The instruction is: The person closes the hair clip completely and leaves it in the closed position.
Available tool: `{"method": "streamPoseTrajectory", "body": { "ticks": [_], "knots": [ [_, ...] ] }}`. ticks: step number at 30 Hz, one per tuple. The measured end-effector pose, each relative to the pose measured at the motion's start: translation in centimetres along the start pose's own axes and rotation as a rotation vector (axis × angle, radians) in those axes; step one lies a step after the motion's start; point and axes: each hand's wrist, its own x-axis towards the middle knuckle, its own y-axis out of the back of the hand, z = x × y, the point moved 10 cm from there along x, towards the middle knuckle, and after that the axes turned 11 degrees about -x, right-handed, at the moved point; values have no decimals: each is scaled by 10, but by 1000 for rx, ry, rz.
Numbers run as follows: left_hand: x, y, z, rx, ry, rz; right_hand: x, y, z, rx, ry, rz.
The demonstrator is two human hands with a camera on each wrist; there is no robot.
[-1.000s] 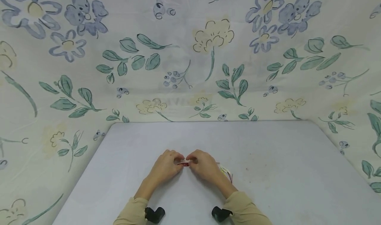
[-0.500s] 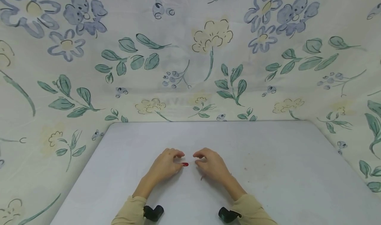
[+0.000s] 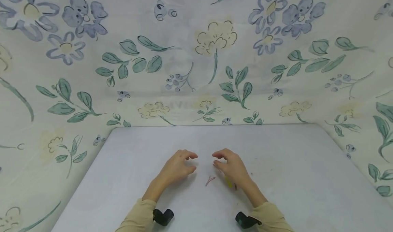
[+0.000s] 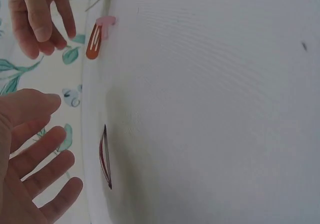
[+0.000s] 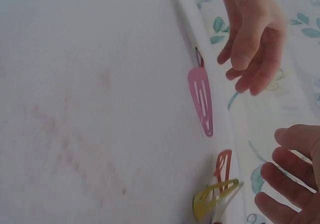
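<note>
My left hand (image 3: 176,169) and right hand (image 3: 233,167) hover apart over the white table, fingers loosely spread, nothing held. In the left wrist view a dark red snap hair clip (image 4: 102,159) lies beside the left hand's fingers. From the right wrist, a pink snap clip (image 5: 197,76) lies between the hands, with the dark red clip's end behind it. Close to the right hand are an orange clip (image 5: 219,160) and a yellow clip (image 5: 200,207), bunched together with a pale one. In the head view the right hand partly covers this bunch.
The white table (image 3: 291,163) bears small brownish specks on the right. Floral cloth (image 3: 184,64) hangs behind and at both sides. Black wrist-worn devices (image 3: 163,217) sit at both cuffs.
Both hands were together at the dark red clip. The right hand drew off to the right first; then the left hand let go of the clip, and the hands now stand further apart.
</note>
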Motion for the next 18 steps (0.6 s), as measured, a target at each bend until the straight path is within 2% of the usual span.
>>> {"method": "streamPoseTrajectory", "body": {
  "ticks": [9,14,18],
  "knots": [
    [13,-13,13,-6,-25,-33,-6,6,17,-20,-31,-4],
    [21,-22,25,-6,-60,-67,-8,9,23,-33,-51,-7],
    [27,-34,34,-5,-102,-111,-11,9,28,-58,-70,-21]
  ]
}}
